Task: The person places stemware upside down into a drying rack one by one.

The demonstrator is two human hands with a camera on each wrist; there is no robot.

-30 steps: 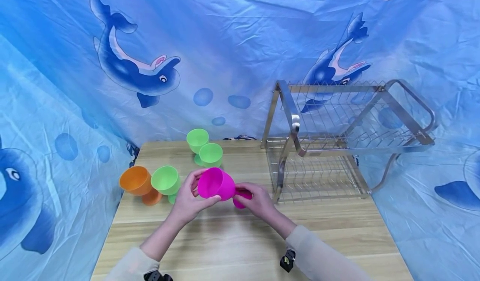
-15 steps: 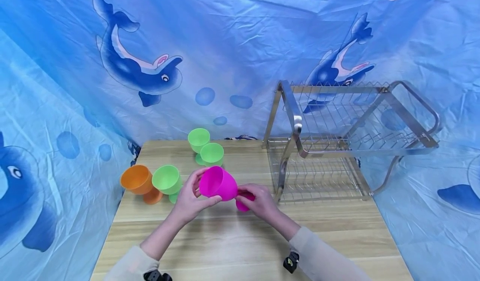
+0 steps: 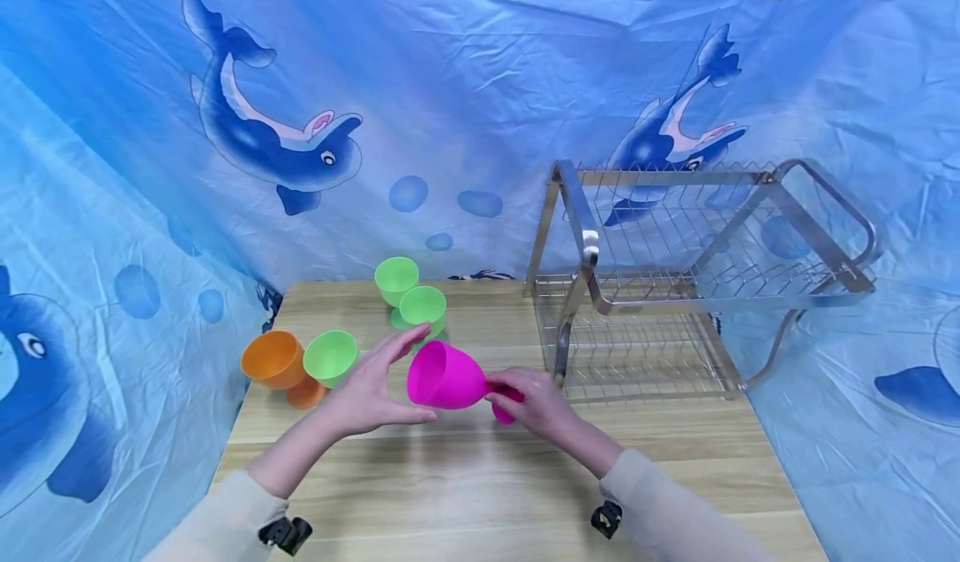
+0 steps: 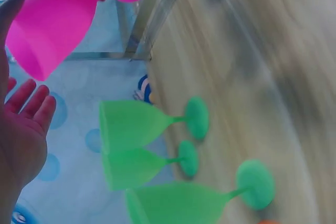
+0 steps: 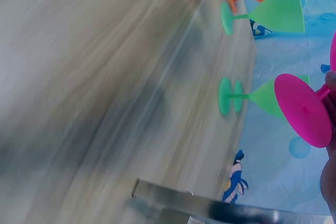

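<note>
A magenta plastic goblet (image 3: 448, 376) is held on its side above the table, its mouth facing left. My right hand (image 3: 536, 399) pinches its stem near the base; in the right wrist view the round magenta foot (image 5: 303, 110) shows beside the fingers. My left hand (image 3: 375, 387) is spread with thumb and fingers apart, around the goblet's rim. In the left wrist view a gap shows between the left fingers (image 4: 39, 106) and the bowl. Just beyond the left hand stands a green goblet (image 3: 330, 357), partly hidden by it.
An orange goblet (image 3: 272, 360) stands at the far left of the wooden table (image 3: 465, 487). Two more green goblets, one in front (image 3: 422, 308) and one behind (image 3: 396, 279), stand near the back edge. A two-tier metal dish rack (image 3: 697, 303) occupies the back right. Blue dolphin-print cloth surrounds the table.
My left hand has let go of the magenta goblet's bowl and moved slightly left with its fingers spread. My right hand has shifted a little right with the goblet, which now lies more level.
</note>
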